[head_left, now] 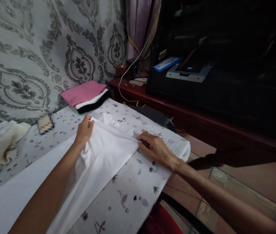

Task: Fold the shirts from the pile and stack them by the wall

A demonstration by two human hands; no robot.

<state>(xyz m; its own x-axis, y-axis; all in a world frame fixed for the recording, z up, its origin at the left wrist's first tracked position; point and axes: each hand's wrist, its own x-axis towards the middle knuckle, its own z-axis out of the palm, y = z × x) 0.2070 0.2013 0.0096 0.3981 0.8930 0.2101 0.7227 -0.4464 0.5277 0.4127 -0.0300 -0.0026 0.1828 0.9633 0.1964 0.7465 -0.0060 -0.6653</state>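
Note:
A white shirt lies spread over the patterned sheet, its body reaching toward the lower left. At one upper corner, my left hand pinches the fabric between thumb and fingers. My right hand grips the opposite corner, and the cloth stretches taut between the two. Loose creases run down from the left hand. Beyond the taut edge, a crumpled, slightly see-through part of the shirt shows, its shape hard to make out.
A folded stack with a pink cloth on top sits by the patterned curtain. Cream cloth lies bunched at left, near a small blurred-out item. A dark red wooden stand holds a large black screen.

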